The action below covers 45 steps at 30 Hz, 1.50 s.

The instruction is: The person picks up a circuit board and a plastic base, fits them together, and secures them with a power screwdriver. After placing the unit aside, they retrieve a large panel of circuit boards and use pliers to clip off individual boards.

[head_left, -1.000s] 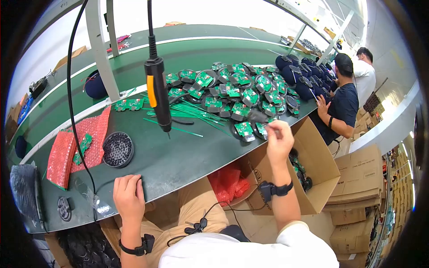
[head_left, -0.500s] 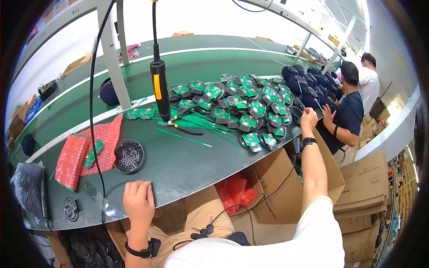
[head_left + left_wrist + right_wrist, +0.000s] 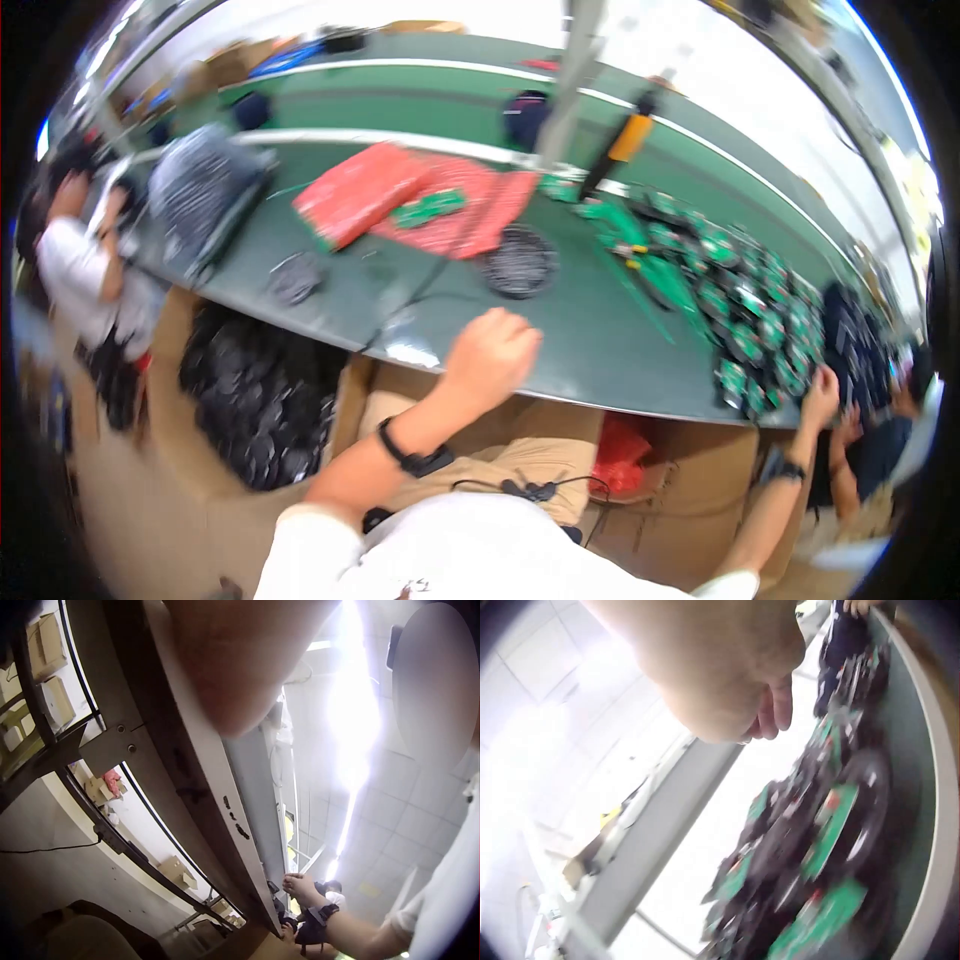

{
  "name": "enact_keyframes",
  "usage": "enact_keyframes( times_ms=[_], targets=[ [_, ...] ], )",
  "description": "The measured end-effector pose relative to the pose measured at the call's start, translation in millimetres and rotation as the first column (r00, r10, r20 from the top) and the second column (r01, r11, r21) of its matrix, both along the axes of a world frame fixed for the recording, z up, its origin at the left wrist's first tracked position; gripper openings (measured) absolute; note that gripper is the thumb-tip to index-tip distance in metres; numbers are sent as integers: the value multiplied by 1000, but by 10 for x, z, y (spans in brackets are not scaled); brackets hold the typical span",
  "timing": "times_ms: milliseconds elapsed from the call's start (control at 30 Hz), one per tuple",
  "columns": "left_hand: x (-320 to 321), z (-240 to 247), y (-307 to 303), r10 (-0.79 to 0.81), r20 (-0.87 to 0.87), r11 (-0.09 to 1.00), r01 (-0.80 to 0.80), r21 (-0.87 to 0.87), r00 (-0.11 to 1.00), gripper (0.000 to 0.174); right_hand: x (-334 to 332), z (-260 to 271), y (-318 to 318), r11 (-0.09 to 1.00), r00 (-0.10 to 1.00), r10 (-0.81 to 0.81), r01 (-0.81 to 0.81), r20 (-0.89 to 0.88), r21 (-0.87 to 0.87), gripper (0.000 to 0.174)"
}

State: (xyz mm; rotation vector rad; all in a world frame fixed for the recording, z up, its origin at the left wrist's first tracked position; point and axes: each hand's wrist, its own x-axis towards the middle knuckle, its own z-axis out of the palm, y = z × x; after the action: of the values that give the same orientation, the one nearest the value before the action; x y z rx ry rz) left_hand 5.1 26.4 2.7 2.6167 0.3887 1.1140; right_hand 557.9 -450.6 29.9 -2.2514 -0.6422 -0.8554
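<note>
My left hand [image 3: 490, 360] is loosely curled above the front edge of the green table [image 3: 470, 335], with nothing seen in it; the left wrist view shows part of it large and blurred. To the far right, my right hand [image 3: 820, 398] is beside a heap of black round parts with green circuit boards [image 3: 745, 300]. In the right wrist view that hand [image 3: 727, 667] is above the same kind of parts [image 3: 832, 825], fingers bent, their tips partly hidden. Whether it pinches anything cannot be made out.
Red bubble wrap [image 3: 365, 190], a round tray of small black pieces [image 3: 520, 262] and a wrapped bundle [image 3: 205, 190] lie on the table. A black-and-orange tool [image 3: 622, 145] hangs over it. Below are boxes, one with black parts [image 3: 255, 400]. People stand at both sides.
The head view has swung left, bringing the left-hand box and another person into sight. My right hand moved from the heap's front toward its right end; my left hand stays loosely curled.
</note>
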Motion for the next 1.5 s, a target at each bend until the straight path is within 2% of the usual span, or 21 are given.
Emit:
enact_keyframes(
  times_ms=[33,100,133,167,200,333,367,433,500,600,667,800,900,1000,1133,1200,1267,1333,1400,1467,1500],
  targets=[
    [-48,-14,14,-8,-6,1000,9,3,1000,15,-459,93,368,970,957,178,-130,-231,206,22],
    [-74,-6,14,-71,132,997,75,-27,989,16,-1126,-41,910,903,881,403,-340,-247,261,16],
    [-161,28,7,-22,121,999,25,-23,992,16,-1588,-105,1224,856,822,488,-386,-293,343,14],
    [-232,112,-28,-13,180,998,25,-61,984,16,-2090,-89,1538,859,816,501,-427,-288,284,12],
    [-300,202,-42,-16,242,995,40,-96,970,17,-2387,-233,1747,813,737,568,-431,-366,391,8],
    [-893,547,421,377,353,922,-384,-55,856,10,-3245,-450,2401,696,565,715,-524,-412,491,4],
    [-1058,540,645,496,303,857,-516,-18,814,12,-3307,-475,2511,728,604,684,-531,-408,434,4],
    [-1359,528,931,759,15,650,-759,47,651,32,-3422,-488,2657,759,646,650,-530,-400,378,4],
    [-1558,305,1205,828,-173,548,-835,44,534,44,-3493,-468,2727,814,782,576,-522,-240,253,4],
    [-1768,51,1406,765,-119,644,-759,96,633,37,-3502,-406,2671,809,762,587,-548,-272,211,4],
    [-1725,192,1234,694,49,718,-696,18,718,32,-3479,-374,2620,815,759,580,-535,-297,223,3],
    [-1351,722,250,228,130,973,-229,-9,965,41,-3449,-358,2576,771,678,636,-581,-368,261,3],
    [-882,428,-85,-100,74,987,108,-118,992,51,-3632,-186,2698,720,625,689,-649,-368,246,3],
    [-414,112,-114,-196,29,974,198,-109,980,48,-3844,-49,2897,634,566,766,-745,-305,206,4],
    [-198,154,-128,-194,-40,974,187,-130,980,43,-3892,-158,3036,621,528,775,-740,-347,260,3],
    [-255,279,-107,-195,74,960,206,-189,978,36,-3912,-192,3042,663,560,734,-712,-384,230,4],
    [-377,417,133,4,224,995,20,-102,975,26,-3919,-201,3047,666,571,733,-713,-370,219,4],
    [-463,610,486,311,301,938,-240,-250,901,20,-3907,-222,3064,654,590,745,-738,-310,167,5],
    [-444,608,1017,446,228,870,-359,-338,865,19,-3903,-244,3101,654,591,743,-740,-314,154,5],
    [-420,407,1554,450,23,891,-448,-72,893,25,-3909,-222,3117,651,595,746,-746,-300,139,6],
    [-364,351,1670,451,28,891,-448,-67,892,25,-3918,-200,3104,658,600,734,-745,-318,114,6]
  ],
)
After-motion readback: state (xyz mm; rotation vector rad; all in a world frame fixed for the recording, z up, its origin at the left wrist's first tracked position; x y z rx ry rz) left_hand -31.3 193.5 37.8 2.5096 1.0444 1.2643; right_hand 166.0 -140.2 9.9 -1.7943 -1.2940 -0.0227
